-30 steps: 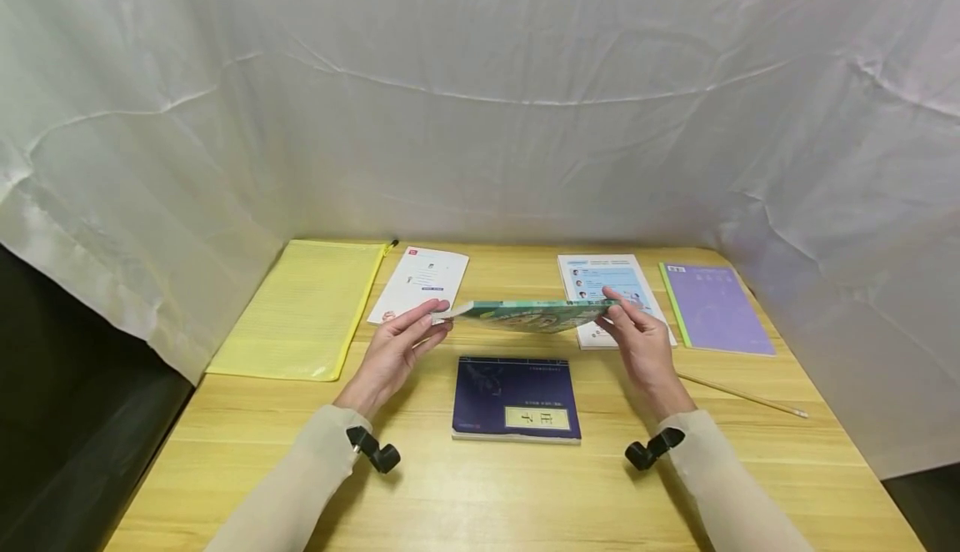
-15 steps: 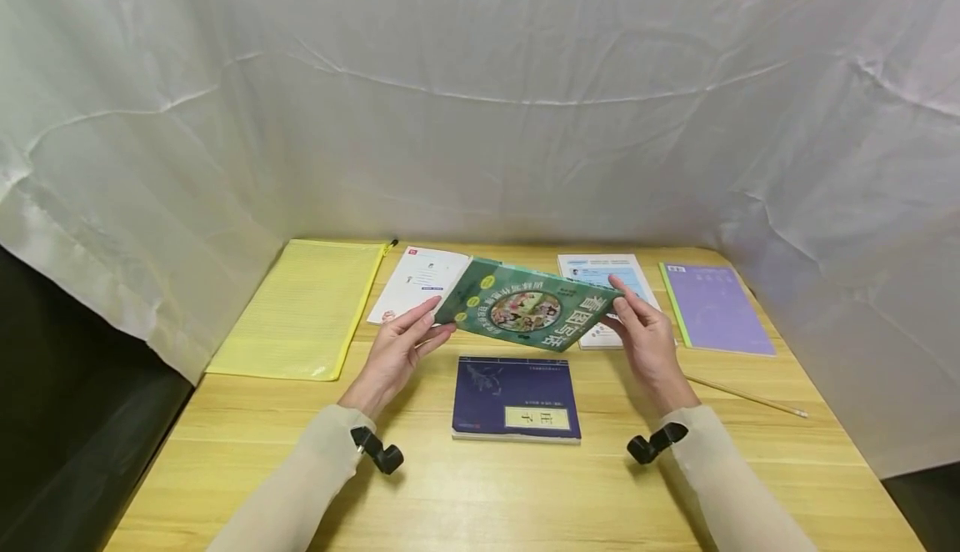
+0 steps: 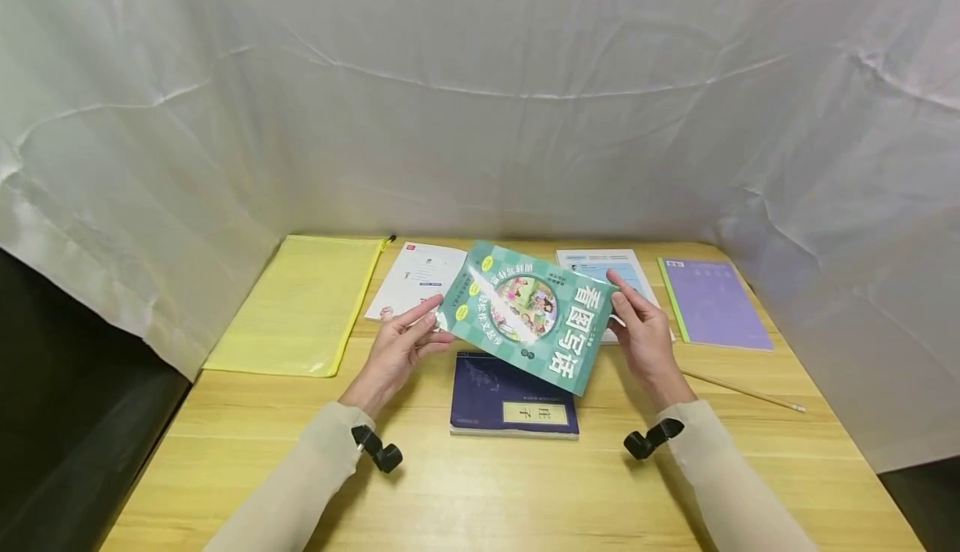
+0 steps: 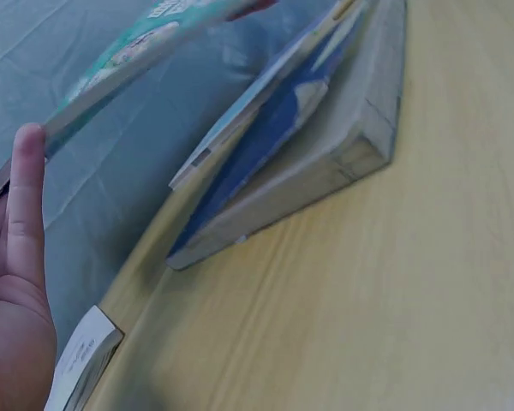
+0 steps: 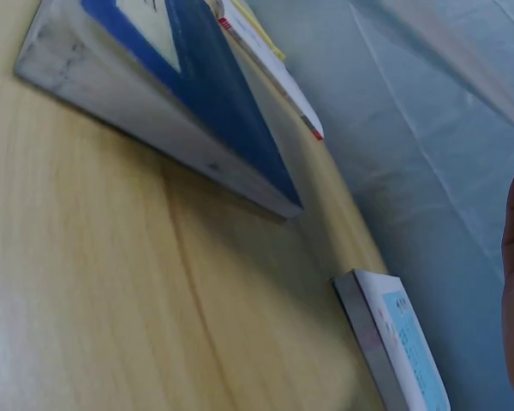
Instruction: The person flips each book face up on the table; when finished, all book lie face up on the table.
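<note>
A green book (image 3: 528, 314) with a round picture of children on its cover is held up above the table, tilted, cover towards the head camera. My left hand (image 3: 393, 360) pinches its left corner, and my right hand (image 3: 643, 348) grips the upper right corner between thumb and fingers. In the left wrist view the book's edge (image 4: 111, 81) runs up from the left fingers (image 4: 27, 197). Below it lies a thick dark blue book (image 3: 480, 410) with a yellowish title label; the green book overlaps its upper part in the head view.
Along the back lie a yellow zip pouch (image 3: 300, 302), a white book (image 3: 416, 277), a white-and-blue book (image 3: 600, 260) partly covered by the green one, and a purple notebook (image 3: 716, 302). A pencil (image 3: 742, 390) lies at right. Grey-white curtain (image 3: 480, 118) encloses the table.
The green book has turned from nearly edge-on to showing its full cover, its near edge swinging down over the dark blue book. Both hands keep hold and barely shift.
</note>
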`<move>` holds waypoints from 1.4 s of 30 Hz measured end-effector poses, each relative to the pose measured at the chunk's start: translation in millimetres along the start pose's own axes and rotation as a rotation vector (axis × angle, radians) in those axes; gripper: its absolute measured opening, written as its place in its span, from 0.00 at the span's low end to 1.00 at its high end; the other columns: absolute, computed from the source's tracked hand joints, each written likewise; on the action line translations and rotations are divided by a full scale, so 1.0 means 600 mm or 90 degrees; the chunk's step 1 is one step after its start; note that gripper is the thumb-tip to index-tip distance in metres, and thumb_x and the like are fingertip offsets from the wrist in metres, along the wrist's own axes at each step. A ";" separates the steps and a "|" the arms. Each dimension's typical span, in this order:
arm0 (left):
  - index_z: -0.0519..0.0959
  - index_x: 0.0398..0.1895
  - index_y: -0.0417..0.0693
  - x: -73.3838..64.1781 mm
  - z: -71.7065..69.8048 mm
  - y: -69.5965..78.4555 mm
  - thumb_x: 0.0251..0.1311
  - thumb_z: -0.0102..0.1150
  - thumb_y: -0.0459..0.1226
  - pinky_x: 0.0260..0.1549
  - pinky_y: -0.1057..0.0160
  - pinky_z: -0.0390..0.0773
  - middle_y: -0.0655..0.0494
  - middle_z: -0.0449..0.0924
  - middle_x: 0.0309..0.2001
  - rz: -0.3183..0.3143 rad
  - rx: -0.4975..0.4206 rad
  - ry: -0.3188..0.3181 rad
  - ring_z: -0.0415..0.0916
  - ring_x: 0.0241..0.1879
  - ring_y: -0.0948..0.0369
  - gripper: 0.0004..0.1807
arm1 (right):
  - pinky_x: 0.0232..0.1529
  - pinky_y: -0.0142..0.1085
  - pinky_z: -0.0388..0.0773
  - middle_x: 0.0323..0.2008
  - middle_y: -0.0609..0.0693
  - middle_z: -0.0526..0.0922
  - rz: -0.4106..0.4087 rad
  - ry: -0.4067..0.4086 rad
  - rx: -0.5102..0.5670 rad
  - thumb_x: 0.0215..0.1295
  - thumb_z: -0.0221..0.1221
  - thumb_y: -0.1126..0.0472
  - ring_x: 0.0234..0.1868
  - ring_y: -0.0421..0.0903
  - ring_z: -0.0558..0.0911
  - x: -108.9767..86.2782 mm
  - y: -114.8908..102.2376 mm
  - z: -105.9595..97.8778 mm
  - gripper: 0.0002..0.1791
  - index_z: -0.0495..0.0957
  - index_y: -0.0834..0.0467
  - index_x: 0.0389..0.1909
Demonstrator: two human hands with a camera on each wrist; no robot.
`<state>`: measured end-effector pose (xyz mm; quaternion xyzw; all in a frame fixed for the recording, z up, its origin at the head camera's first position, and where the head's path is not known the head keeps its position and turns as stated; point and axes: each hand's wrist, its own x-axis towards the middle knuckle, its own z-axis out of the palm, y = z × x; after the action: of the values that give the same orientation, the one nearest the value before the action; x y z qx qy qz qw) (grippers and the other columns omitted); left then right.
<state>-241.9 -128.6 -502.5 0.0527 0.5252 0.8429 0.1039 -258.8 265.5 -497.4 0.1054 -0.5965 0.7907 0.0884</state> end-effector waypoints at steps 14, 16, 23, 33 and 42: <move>0.67 0.80 0.33 -0.002 0.001 -0.007 0.84 0.52 0.31 0.57 0.59 0.91 0.51 0.90 0.52 0.022 0.012 0.006 0.91 0.47 0.59 0.26 | 0.48 0.28 0.90 0.60 0.44 0.83 0.013 -0.007 -0.052 0.86 0.55 0.61 0.52 0.38 0.85 -0.010 0.017 -0.010 0.21 0.77 0.66 0.71; 0.68 0.79 0.34 -0.001 0.001 -0.008 0.83 0.52 0.30 0.57 0.59 0.91 0.50 0.90 0.52 0.017 0.011 0.005 0.91 0.47 0.59 0.25 | 0.51 0.29 0.90 0.64 0.44 0.80 0.019 -0.034 -0.059 0.86 0.54 0.63 0.54 0.37 0.84 -0.012 0.016 -0.013 0.24 0.72 0.64 0.77; 0.77 0.71 0.34 0.001 -0.003 -0.009 0.82 0.52 0.29 0.56 0.58 0.92 0.49 0.80 0.62 0.011 0.006 0.019 0.89 0.46 0.58 0.20 | 0.53 0.30 0.90 0.72 0.44 0.76 0.041 -0.103 -0.065 0.85 0.53 0.68 0.58 0.36 0.84 -0.015 0.020 -0.017 0.31 0.62 0.64 0.84; 0.75 0.74 0.33 -0.002 -0.005 -0.009 0.74 0.48 0.23 0.50 0.65 0.92 0.50 0.68 0.75 -0.011 0.008 0.015 0.87 0.48 0.60 0.26 | 0.50 0.30 0.91 0.62 0.44 0.84 0.098 -0.048 -0.055 0.84 0.57 0.63 0.52 0.37 0.88 -0.016 0.021 -0.014 0.22 0.78 0.64 0.73; 0.75 0.76 0.37 -0.006 -0.008 -0.006 0.74 0.50 0.24 0.47 0.66 0.90 0.52 0.75 0.72 -0.033 0.029 0.002 0.88 0.49 0.61 0.28 | 0.51 0.34 0.92 0.74 0.45 0.73 0.132 -0.144 -0.057 0.85 0.54 0.66 0.55 0.38 0.86 -0.019 0.020 -0.017 0.32 0.61 0.58 0.85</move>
<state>-239.2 -132.1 -507.6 0.0400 0.5454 0.8280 0.1239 -251.5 271.6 -514.3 0.1278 -0.6447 0.7516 -0.0566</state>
